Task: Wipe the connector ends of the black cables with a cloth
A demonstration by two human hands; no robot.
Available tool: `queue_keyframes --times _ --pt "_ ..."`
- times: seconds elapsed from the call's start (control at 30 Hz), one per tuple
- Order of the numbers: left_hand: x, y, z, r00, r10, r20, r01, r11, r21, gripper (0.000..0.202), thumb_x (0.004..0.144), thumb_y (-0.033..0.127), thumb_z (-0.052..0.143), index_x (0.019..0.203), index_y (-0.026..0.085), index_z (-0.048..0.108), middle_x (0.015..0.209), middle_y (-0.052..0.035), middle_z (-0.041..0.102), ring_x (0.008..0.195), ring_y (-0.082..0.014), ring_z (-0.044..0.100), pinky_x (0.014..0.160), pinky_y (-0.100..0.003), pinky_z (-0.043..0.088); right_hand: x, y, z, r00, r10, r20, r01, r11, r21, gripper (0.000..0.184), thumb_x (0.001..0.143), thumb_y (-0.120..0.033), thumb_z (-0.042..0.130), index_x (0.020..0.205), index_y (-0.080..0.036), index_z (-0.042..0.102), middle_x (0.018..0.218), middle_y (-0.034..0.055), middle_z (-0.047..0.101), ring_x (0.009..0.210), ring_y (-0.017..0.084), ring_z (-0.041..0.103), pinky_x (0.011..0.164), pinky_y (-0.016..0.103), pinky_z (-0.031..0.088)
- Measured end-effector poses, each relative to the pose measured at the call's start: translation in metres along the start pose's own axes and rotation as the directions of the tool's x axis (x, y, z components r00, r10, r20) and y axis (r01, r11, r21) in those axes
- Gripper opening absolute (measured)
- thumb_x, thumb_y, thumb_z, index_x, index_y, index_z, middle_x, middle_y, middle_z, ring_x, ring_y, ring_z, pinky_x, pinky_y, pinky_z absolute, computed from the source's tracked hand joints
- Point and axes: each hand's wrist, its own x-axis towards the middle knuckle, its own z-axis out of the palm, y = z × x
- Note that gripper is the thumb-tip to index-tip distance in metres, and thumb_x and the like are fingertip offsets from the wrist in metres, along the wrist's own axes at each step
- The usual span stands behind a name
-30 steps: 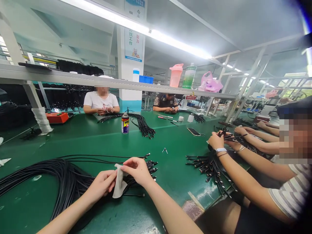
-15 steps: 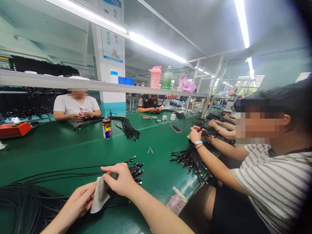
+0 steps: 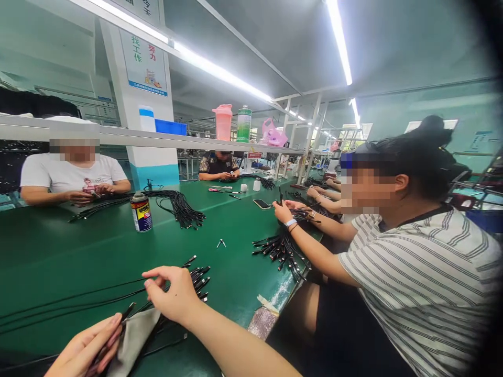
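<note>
Working over a green factory bench [image 3: 78, 246], left fingers [image 3: 102, 336] pinch grey cloth [image 3: 131, 340], right fingers [image 3: 156, 273] spread wide.

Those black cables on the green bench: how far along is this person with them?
What is done is hard to tell, as no cable visibly differs. In hand: the left hand holds a black cable end and a grey cloth. Apparently still waiting: the bunch of connector ends by the right hand.

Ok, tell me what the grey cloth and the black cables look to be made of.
The grey cloth looks like soft matte fabric, sagging in limp folds. The black cables look like matte rubber or plastic sheathing, bending in smooth curves; which one cannot be told.
</note>
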Motion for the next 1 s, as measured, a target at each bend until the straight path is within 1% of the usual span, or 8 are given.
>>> queue_keyframes --times 0.13,0.33,0.43,0.53,0.6,0.77,0.9,1.0 --pt "-0.003 0.008 -0.001 0.992 -0.055 0.117 0.06 0.998 -0.037 0.065 0.062 0.081 0.059 0.058 0.018 0.044 0.044 0.0037 0.039 0.04 -0.0048 0.022 0.041 -0.018 0.016 0.0 0.006 0.003 0.964 0.095 0.248 -0.104 0.994 0.02 0.021 0.081 -0.032 0.06 0.086 -0.02 0.076 0.074 0.001 0.071 0.065 0.014 0.061 0.056 0.021 0.043" --pt "-0.02 0.038 0.012 0.999 -0.026 0.042 0.027 0.999 -0.043 0.067 0.058 0.083 0.059 0.062 0.019 0.04 0.043 0.0048 0.041 0.035 -0.0027 0.02 0.033 -0.015 0.015 0.009 0.014 -0.006 0.994 0.087 0.069 -0.091 0.994 0.062 0.035 0.09 -0.033 0.048 0.114 -0.015 0.065 0.055 -0.0012 0.062 0.051 0.013 0.057 0.057 0.024 0.046" --pt "-0.021 0.042 0.013 0.999 -0.015 0.029 0.018 0.993 -0.113 0.063 0.061 0.078 0.062 0.063 0.018 0.042 0.043 0.0048 0.042 0.035 -0.0023 0.021 0.033 -0.013 0.015 0.01 0.013 -0.01 1.0 0.005 -0.003 -0.005 1.0 -0.021 0.043 0.082 -0.025 0.058 0.124 -0.015 0.058 0.08 0.0036 0.071 0.072 0.015 0.064 0.071 0.027 0.048" --pt "-0.021 0.041 0.011 1.0 -0.019 -0.001 0.018 0.977 -0.212 0.061 0.062 0.074 0.065 0.065 0.018 0.043 0.043 0.0055 0.042 0.035 -0.0021 0.021 0.031 -0.012 0.016 0.004 0.007 -0.011 0.985 -0.098 0.142 0.127 0.969 -0.21 0.019 0.081 -0.032 0.063 0.094 -0.019 0.071 0.09 0.0053 0.071 0.087 0.018 0.062 0.082 0.032 0.045" --pt "-0.02 0.039 0.01 0.999 -0.02 -0.026 0.012 0.967 -0.254 0.059 0.063 0.072 0.066 0.066 0.018 0.043 0.043 0.0058 0.041 0.035 -0.0023 0.021 0.03 -0.011 0.016 -0.002 0.001 -0.01 0.952 -0.121 0.28 0.215 0.918 -0.333 0.026 0.078 -0.045 0.068 0.074 -0.02 0.072 0.078 0.0051 0.07 0.086 0.02 0.059 0.082 0.034 0.042" --pt "-0.02 0.036 0.008 1.0 -0.001 -0.03 -0.008 0.957 -0.29 0.055 0.068 0.068 0.066 0.067 0.017 0.044 0.043 0.0056 0.041 0.036 -0.0027 0.022 0.03 -0.011 0.017 -0.009 -0.001 -0.004 0.89 -0.119 0.44 0.32 0.85 -0.417 0.016 0.072 -0.034 0.072 0.076 -0.019 0.072 0.08 0.006 0.069 0.087 0.022 0.056 0.082 0.036 0.038" --pt "-0.02 0.035 0.008 1.0 0.014 -0.021 -0.018 0.973 -0.228 0.055 0.07 0.069 0.062 0.066 0.017 0.045 0.044 0.0046 0.043 0.035 -0.0028 0.023 0.03 -0.011 0.017 0.0 0.01 -0.001 0.943 0.039 0.331 -0.006 0.995 -0.101 0.015 0.076 -0.024 0.056 0.069 -0.016 0.067 0.07 0.0027 0.066 0.07 0.016 0.055 0.07 0.029 0.04" --pt "-0.022 0.035 0.009 0.999 0.037 0.006 -0.036 0.99 -0.133 0.056 0.072 0.071 0.059 0.064 0.017 0.046 0.043 0.0046 0.042 0.035 -0.0029 0.025 0.031 -0.011 0.018 0.006 0.014 0.0 0.939 0.246 0.241 -0.292 0.94 0.178 0.019 0.074 -0.032 0.057 0.071 -0.015 0.066 0.066 0.0014 0.062 0.062 0.014 0.052 0.061 0.027 0.039"
